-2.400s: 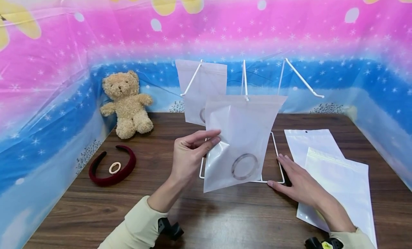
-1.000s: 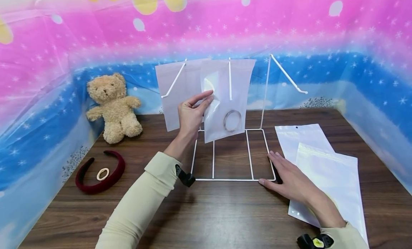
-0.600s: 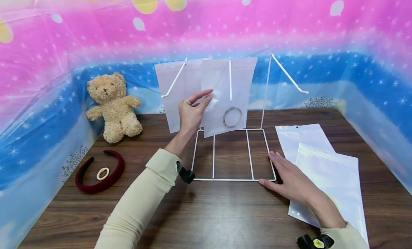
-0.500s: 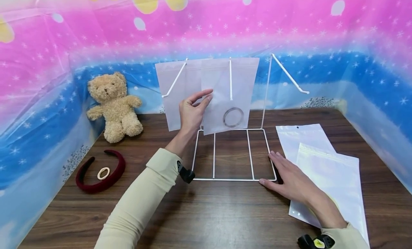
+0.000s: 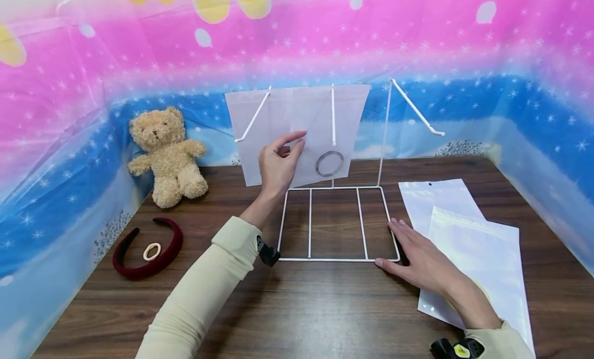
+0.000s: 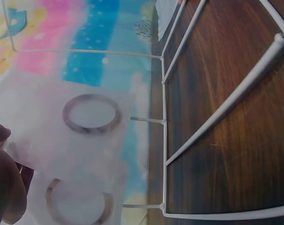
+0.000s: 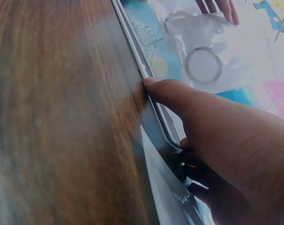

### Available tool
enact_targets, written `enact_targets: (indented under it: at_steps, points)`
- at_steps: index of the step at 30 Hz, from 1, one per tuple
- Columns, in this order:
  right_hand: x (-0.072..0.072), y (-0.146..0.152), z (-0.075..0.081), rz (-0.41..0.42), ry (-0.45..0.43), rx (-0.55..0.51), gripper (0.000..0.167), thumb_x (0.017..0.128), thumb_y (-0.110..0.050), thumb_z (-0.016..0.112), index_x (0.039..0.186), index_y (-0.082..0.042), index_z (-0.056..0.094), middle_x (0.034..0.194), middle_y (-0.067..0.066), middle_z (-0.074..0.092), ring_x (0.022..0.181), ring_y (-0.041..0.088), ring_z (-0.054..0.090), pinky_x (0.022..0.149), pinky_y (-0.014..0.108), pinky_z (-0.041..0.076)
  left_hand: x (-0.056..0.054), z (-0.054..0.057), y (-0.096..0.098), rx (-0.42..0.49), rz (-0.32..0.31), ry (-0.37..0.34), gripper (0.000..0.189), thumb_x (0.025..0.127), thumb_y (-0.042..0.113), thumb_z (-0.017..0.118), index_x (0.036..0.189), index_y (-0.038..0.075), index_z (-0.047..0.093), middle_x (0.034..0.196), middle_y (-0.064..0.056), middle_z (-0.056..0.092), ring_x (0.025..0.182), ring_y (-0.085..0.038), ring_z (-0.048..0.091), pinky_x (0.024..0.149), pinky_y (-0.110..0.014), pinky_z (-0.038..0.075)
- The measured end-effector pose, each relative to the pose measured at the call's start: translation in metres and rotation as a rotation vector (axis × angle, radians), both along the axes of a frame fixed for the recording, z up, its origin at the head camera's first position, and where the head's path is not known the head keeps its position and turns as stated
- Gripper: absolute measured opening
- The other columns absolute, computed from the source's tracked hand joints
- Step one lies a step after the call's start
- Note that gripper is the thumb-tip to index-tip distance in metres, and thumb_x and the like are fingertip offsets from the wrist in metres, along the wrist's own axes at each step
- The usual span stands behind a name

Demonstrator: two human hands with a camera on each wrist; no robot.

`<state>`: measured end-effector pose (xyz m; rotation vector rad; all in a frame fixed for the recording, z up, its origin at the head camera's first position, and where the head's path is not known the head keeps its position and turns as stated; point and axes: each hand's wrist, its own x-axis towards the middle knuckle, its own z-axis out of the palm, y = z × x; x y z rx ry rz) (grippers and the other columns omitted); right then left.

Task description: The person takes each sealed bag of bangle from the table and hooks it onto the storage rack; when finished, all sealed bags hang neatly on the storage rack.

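My left hand [image 5: 278, 165] is in front of a translucent white zip bag [image 5: 350, 116], thumb and forefinger a little apart beside its left part. This bag hangs on the middle hook [image 5: 333, 116] of a white wire rack [image 5: 334, 260]; a hoop [image 5: 317, 166] like a bangle shows through it. Behind its left edge, a second such bag [image 5: 252, 160] hangs on the left hook [image 5: 252, 116]. In the left wrist view another hoop [image 6: 49, 201] shows in that bag. My right hand [image 5: 419, 258] rests with extended fingers on the rack's front right corner.
Two flat white bags [image 5: 436, 194] overlap at the right, partly under my right forearm. At the left lie a dark red headband [image 5: 162, 261] and a small pale ring [image 5: 146, 253] within its curve. A teddy bear [image 5: 169, 158] sits behind them. The right hook [image 5: 417, 109] holds nothing.
The bag on the middle hook has slid back along it to the rack's rear. My left hand moved back with it, then let go. The bag has swung slightly. My right hand stayed put.
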<state>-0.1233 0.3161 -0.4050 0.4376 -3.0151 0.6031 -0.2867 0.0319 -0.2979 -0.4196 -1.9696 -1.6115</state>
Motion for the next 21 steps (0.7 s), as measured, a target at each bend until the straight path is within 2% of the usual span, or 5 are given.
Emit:
enact_targets:
  at_steps: [5,8,13,18,21]
  points:
    - [0.001,-0.001,0.001,0.007,0.005,-0.005,0.099,0.088,-0.067,0.056,0.154,0.0,0.025,0.157,0.02,0.026,0.144,0.038,0.021,0.109,0.058,0.027,0.006,-0.002,-0.01,-0.046,0.012,0.082,0.022,0.088,0.013,0.074,0.109,0.014,0.077,0.111,0.006,0.071,0.1,-0.004,0.064,0.084,-0.028,0.051]
    - [0.001,-0.001,0.001,0.007,0.005,-0.002,0.099,0.088,-0.067,0.056,0.154,0.0,0.025,0.157,0.02,0.026,0.144,0.039,0.022,0.109,0.058,0.027,0.017,0.0,-0.017,-0.065,0.008,0.134,0.031,0.087,0.016,0.075,0.118,0.015,0.073,0.121,0.009,0.065,0.115,-0.007,0.055,0.089,-0.037,0.048]
    - [-0.001,-0.002,0.003,0.01,0.005,0.006,0.1,0.087,-0.068,0.056,0.154,0.0,0.025,0.157,0.02,0.026,0.144,0.039,0.022,0.109,0.058,0.027,0.057,0.007,-0.037,-0.041,-0.069,0.169,0.05,0.085,0.009,0.076,0.132,0.004,0.058,0.124,-0.011,0.061,0.113,-0.028,0.055,0.088,-0.048,0.048]
    - [-0.001,-0.003,0.003,0.018,0.001,-0.007,0.1,0.087,-0.067,0.057,0.154,0.0,0.025,0.157,0.021,0.026,0.143,0.039,0.022,0.108,0.059,0.028,0.111,0.004,-0.062,-0.054,-0.136,-0.035,0.059,0.083,-0.004,0.075,0.134,-0.009,0.046,0.121,-0.025,0.058,0.11,-0.038,0.056,0.091,-0.052,0.046]
    - [0.001,-0.001,0.001,0.014,0.0,-0.017,0.099,0.087,-0.066,0.058,0.154,0.0,0.026,0.157,0.021,0.026,0.143,0.04,0.022,0.107,0.06,0.028,0.125,-0.01,-0.074,-0.067,-0.158,-0.193,0.06,0.084,-0.002,0.075,0.135,-0.006,0.045,0.123,-0.022,0.057,0.114,-0.035,0.054,0.096,-0.051,0.044]
